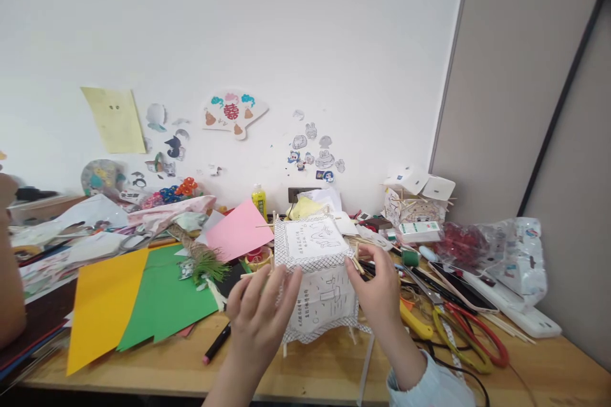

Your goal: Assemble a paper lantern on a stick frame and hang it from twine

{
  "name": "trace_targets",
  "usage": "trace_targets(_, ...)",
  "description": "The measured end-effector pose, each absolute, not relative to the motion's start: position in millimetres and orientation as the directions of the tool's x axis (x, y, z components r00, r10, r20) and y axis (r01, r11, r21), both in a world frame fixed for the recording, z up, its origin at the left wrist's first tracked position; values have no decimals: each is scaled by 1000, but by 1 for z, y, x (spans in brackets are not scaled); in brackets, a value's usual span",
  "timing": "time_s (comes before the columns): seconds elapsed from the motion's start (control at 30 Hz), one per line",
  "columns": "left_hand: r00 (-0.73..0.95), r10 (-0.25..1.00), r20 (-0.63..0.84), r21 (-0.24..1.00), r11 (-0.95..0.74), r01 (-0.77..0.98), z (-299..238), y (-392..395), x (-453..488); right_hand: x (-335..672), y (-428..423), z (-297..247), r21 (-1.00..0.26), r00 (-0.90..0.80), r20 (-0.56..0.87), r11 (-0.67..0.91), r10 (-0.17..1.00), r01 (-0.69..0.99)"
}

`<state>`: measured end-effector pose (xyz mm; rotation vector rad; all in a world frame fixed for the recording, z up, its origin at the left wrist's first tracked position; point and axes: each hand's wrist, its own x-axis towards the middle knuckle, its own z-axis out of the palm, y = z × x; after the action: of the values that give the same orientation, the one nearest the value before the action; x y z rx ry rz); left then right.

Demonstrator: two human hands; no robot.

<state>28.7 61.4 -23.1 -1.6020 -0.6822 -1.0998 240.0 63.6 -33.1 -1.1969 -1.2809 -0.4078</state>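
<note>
The paper-covered stick frame (329,296) is located near the front edge of the counter (167,369). The right hand (380,283) grips stick ends at its upper right corner. The left hand (258,308), fingers bent, adjoins the left side; its grip cannot be determined.

This looks like a handicraft corner, whether in a home or a studio I cannot tell. A wooden table (329,372) against a white wall (334,25) carries orange paper (102,311) and green paper (172,308) at left, a black marker (218,342) near, and a green spool (409,258) and red-handled tool (499,344) at right. Mid-table stands a paper-and-stick box (312,241); on the far wall hang a decorated fan shape (233,111) and small cut-outs (325,159).
</note>
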Motion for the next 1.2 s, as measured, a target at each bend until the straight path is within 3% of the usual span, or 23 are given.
trace_targets(0.17, 493, -11, 870, -468, -331, 819, -21, 63, 27, 238, 57, -23, -131, 83, 986, 359, 147, 924)
trace_targets(0.27, 503, -9, 864, -477, -333, 813, -18, 64, 25, 243, 54, -17, 59, -118, 983, 368, 139, 928)
trace_targets(0.37, 527, -12, 850, -506, -299, 809, -13, 64, 24, 251, 53, -14, 170, -244, 955, 364, 168, 916)
trace_targets(0.63, 532, -16, 846, -525, -194, 829, -7, 64, 27, 263, 56, -11, 332, -391, 897, 271, 204, 903)
trace_targets(0.83, 553, -1, 833, -542, -206, 815, -6, 64, 26, 265, 54, 9, 508, -545, 788, 200, 286, 838)
trace_targets(1.0, 527, 57, 848, -503, -227, 834, -6, 62, 29, 276, 54, 21, 659, -709, 654, 262, 263, 705)
trace_targets(1.2, 560, 101, 822, -538, -180, 823, 0, 60, 28, 284, 55, 28, 611, -708, 628, 358, 324, 706)
